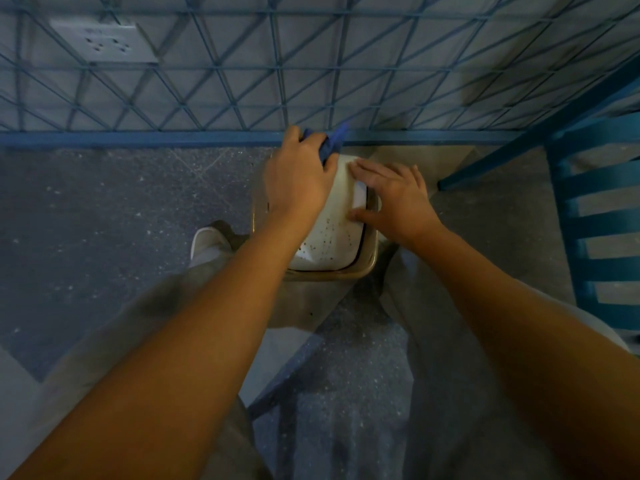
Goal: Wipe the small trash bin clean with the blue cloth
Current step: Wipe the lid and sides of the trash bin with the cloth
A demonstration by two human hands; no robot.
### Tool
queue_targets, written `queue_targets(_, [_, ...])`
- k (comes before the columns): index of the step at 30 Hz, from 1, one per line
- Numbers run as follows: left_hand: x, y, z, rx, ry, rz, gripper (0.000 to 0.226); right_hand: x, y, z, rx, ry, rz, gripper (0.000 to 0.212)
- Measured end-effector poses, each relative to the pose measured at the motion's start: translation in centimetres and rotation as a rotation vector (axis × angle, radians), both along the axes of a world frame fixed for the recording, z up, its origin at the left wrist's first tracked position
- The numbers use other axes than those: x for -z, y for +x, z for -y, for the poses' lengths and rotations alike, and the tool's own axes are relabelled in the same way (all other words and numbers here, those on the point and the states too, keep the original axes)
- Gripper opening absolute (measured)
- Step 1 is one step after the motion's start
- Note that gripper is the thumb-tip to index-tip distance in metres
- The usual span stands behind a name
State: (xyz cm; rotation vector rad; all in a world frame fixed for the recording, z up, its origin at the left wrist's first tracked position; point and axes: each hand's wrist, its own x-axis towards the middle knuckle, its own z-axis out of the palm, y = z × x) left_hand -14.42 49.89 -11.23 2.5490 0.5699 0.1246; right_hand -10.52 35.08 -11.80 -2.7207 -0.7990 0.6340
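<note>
The small trash bin (332, 237) points its long axis at the blue grille (242, 81) just beyond, with open floor (104, 220) at left. At its far edge the left hand (298, 178) grips the blue cloth (333, 143), while the right hand (394, 199) lies flat on top.

The person wears loose grey trousers (194, 306), soft and creased, with darker smudged patches over the left thigh (shadow or dirt, hard to say from here). One shoe (203, 242) shows below the left trouser leg; it is white with a rounded toe. Both forearms are bare right down to the left hand (298, 181) and the right hand (398, 199). A strip of pale fabric (12, 410) sits at the lower left corner, too blurred to name.
</note>
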Motion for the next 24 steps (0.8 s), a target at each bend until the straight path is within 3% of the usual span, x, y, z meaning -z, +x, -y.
queue_targets(5, [0.3,0.5,0.7,0.176,0.012,0.029,0.032,0.0,-0.2,-0.2,-0.007,-0.01,0.021,0.075])
queue_targets(11, [0.7,1.3,-4.3,-0.11,0.03,-0.069,0.031,-0.2,-0.3,0.0,-0.027,-0.015,0.01,0.076])
queue_targets(17, [-0.2,1.5,-1.7,0.11,-0.05,-0.022,0.029,-0.3,-0.2,-0.1,-0.013,-0.016,0.006,0.075])
queue_targets(24, [0.1,3.0,-2.9,0.005,-0.029,-0.118,0.029,-0.1,-0.3,-0.1,-0.017,-0.013,0.018,0.076])
